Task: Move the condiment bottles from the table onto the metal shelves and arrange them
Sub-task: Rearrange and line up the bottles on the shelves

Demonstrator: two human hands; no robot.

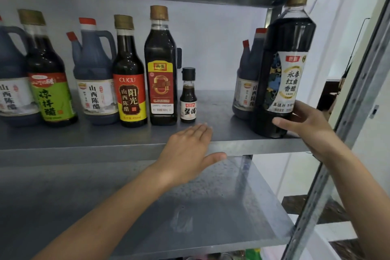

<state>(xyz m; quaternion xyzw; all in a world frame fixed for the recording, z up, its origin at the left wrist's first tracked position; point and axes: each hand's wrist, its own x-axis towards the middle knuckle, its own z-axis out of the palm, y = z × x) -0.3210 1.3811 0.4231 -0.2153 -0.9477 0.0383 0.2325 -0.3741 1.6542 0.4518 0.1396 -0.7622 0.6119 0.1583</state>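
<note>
Right hand [306, 126] is wrapped round the lower body of the tall dark vinegar bottle with the gold cap and white-and-blue label [282, 69], thumb across the front, fingers [304, 107] curled round the far side, clamped on it. The bottle leans slightly and its base sits at the front right corner of the grey metal shelf [105, 139]; whether it is fully set down, I cannot tell. Just behind it, partly hidden, stands a blue-grey plastic jug with a red cap [247, 82]. Left hand [187, 154] lies flat on the shelf's front edge, fingers straight and close together, thumb spread out below the lip, holding nothing. Over to the left there is a row of upright bottles: a tiny dark bottle with a black cap [188, 99], beside it a square dark bottle with a red-and-gold label [161, 69], then a round dark bottle with a red-and-yellow CUCU label [129, 82], a red-capped handled jug [95, 74], a dark bottle with a green label [48, 82] and another jug at the picture's edge [10, 82]. A gap lies between the tiny bottle and the held one. Below is a lower grey shelf [190, 207].
</note>
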